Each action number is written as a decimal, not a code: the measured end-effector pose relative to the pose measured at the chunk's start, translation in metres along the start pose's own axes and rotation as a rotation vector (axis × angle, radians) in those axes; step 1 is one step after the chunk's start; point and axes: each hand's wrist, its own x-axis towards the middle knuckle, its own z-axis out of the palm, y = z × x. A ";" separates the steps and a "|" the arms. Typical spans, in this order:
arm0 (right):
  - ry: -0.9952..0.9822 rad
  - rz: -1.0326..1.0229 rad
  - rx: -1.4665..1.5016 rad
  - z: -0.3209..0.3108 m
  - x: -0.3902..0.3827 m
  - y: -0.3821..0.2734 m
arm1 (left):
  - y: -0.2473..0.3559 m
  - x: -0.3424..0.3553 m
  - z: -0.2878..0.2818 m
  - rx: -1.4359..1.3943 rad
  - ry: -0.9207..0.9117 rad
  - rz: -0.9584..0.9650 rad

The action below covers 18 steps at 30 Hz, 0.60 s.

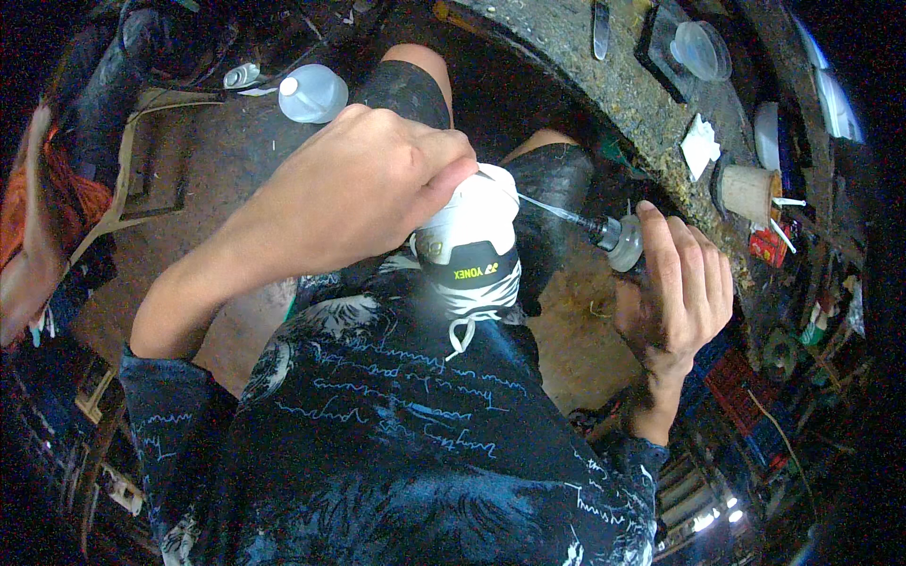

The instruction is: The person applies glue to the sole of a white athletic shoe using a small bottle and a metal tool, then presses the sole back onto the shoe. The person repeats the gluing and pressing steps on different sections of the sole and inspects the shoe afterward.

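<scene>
Head view. White lace-up shoe (477, 219) in the lap, toe outward. Left hand (377, 174) curled narrow at the toe; fingertips hidden, cannot tell what they pinch. Right hand (684, 283) grips a dark-nosed, clear-bodied tool (623, 247), pale strand (547, 208) running to shoe. Step looks like drawing strand taut; next move seems to need steady tension. Bench (651, 118) edge limits forward-right; gap below strand open.

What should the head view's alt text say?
A seated person has their left grip on a white laced shoe while the right grip holds a clear-bodied tool pointed toward it. A workbench curves along the upper right; a translucent jug stands upper left.
</scene>
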 end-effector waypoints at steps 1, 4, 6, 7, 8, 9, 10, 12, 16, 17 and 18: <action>-0.001 0.010 0.022 -0.001 0.000 0.000 | 0.000 0.000 0.001 -0.008 0.003 0.003; -0.036 0.043 0.087 0.000 0.001 -0.001 | -0.003 0.000 0.000 -0.023 -0.003 0.006; -0.002 0.057 0.154 0.003 0.000 -0.001 | -0.004 -0.001 -0.001 -0.023 -0.025 0.002; 0.010 0.064 0.184 0.005 0.000 -0.001 | -0.004 -0.001 -0.002 -0.037 -0.034 -0.001; 0.013 0.092 0.245 0.008 -0.001 -0.001 | -0.004 -0.001 -0.003 -0.051 -0.042 -0.004; 0.017 0.121 0.305 0.013 -0.002 -0.002 | -0.003 -0.001 -0.004 -0.060 -0.048 -0.002; 0.020 0.152 0.367 0.019 -0.002 -0.002 | -0.003 -0.001 -0.005 -0.084 -0.063 -0.007; 0.043 0.230 0.508 0.033 -0.002 -0.002 | -0.002 0.000 -0.007 -0.122 -0.091 -0.012; 0.102 0.421 0.809 0.066 0.006 0.002 | -0.001 0.003 -0.011 -0.143 -0.145 -0.044; 0.167 0.403 0.837 0.076 0.013 0.005 | 0.000 0.002 -0.012 -0.159 -0.175 -0.065; 0.208 0.539 0.998 0.084 0.017 0.003 | 0.001 0.002 -0.013 -0.173 -0.202 -0.084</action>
